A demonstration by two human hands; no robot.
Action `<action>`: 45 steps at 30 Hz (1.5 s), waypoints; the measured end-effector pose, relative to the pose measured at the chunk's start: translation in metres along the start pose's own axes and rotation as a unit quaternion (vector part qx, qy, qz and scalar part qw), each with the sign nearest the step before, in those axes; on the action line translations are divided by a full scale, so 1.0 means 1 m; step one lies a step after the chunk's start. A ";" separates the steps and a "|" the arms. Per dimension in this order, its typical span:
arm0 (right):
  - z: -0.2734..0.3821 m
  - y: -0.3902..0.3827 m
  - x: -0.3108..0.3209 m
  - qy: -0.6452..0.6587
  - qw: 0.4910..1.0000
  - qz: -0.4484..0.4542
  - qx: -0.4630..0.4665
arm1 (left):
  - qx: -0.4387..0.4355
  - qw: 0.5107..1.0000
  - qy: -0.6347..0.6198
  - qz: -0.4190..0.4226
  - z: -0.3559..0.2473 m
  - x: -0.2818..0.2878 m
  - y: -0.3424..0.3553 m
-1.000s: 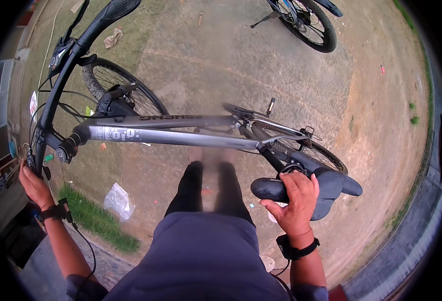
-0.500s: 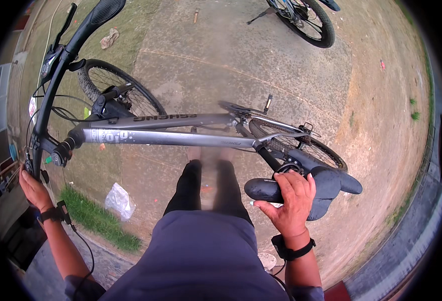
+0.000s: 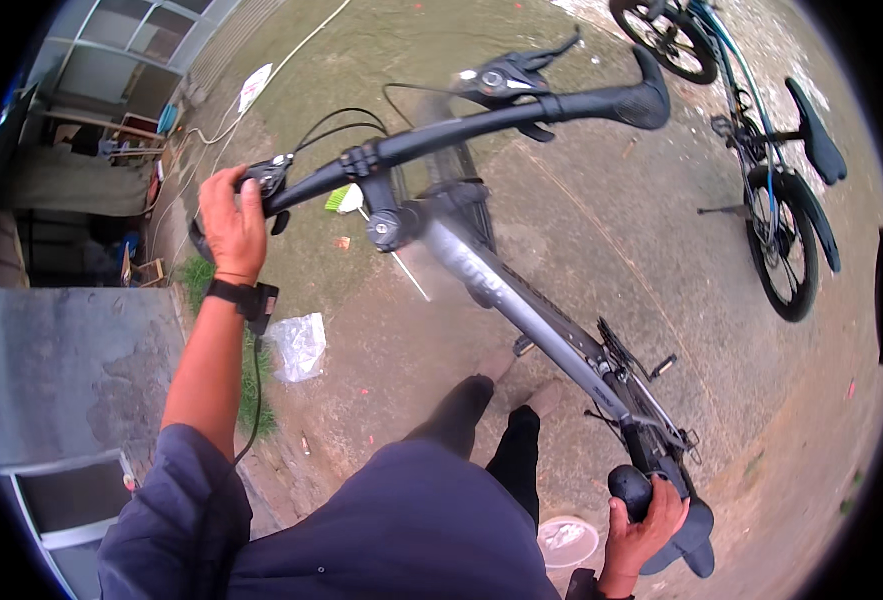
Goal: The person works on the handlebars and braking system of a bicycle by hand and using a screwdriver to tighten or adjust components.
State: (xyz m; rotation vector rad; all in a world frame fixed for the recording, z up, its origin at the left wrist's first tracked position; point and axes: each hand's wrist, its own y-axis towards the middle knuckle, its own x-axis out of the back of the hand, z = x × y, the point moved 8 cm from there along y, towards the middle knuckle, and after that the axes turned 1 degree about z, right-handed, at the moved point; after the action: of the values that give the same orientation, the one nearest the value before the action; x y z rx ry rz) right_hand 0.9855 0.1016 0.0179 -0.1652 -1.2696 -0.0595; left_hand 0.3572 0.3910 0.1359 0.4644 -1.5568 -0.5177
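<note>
A grey and black bicycle [image 3: 531, 309] stands upright in front of me, its top tube running from the upper middle down to the lower right. My left hand [image 3: 231, 230] is closed round the left end of its black handlebar [image 3: 451, 138], beside the brake lever mount; the fingers partly hide the grip. At the rear, my right hand [image 3: 647, 532] grips the black saddle [image 3: 629, 487] just behind its nose. The bar's far end is free, with its lever pointing away. Most of the front wheel is hidden or blurred under the bar.
A second bicycle [image 3: 758, 130], blue and black, stands at the upper right. A clear plastic bag [image 3: 299, 347] and a green dustpan or broom head [image 3: 339, 199] lie left of centre. Near my feet is a pink basin [image 3: 568, 541]. A hose and building line the left.
The bicycle has swung round, its handlebar now across the upper middle and its saddle lower right. My body has turned left; both hands keep their holds. The second bicycle shows more fully.
</note>
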 end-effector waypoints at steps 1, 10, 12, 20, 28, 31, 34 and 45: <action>-0.003 0.005 -0.001 -0.020 1.000 0.009 0.018 | 0.006 1.000 -0.006 -0.006 -0.010 0.010 0.000; 0.033 0.044 0.004 0.218 0.964 0.116 -0.102 | 0.035 0.993 -0.084 -0.070 -0.011 0.030 -0.009; 0.050 0.067 0.010 0.234 0.967 0.091 -0.051 | 0.048 0.990 -0.116 -0.062 -0.008 0.026 -0.009; 0.337 0.193 0.052 0.130 0.930 0.025 0.344 | 0.002 0.979 -0.195 0.058 0.002 0.044 -0.002; 0.528 0.247 0.031 0.152 0.840 -0.001 0.521 | 0.064 0.968 -0.240 0.046 0.035 0.051 -0.013; 0.542 0.259 0.018 0.136 0.853 0.015 0.504 | 0.073 0.964 -0.254 0.034 0.035 0.050 -0.009; 0.537 0.280 0.006 0.159 0.854 0.023 0.495 | 0.111 0.956 -0.271 0.039 0.038 0.045 -0.011; 0.559 0.318 0.002 0.163 0.833 0.115 0.515 | 0.132 0.962 -0.227 0.074 0.039 0.033 -0.006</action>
State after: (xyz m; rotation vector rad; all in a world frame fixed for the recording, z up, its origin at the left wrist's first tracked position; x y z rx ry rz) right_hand 0.5008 0.5029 0.1512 0.6100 -0.7877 0.7735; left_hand 0.3166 0.3685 0.1580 0.4458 -2.1011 -0.3110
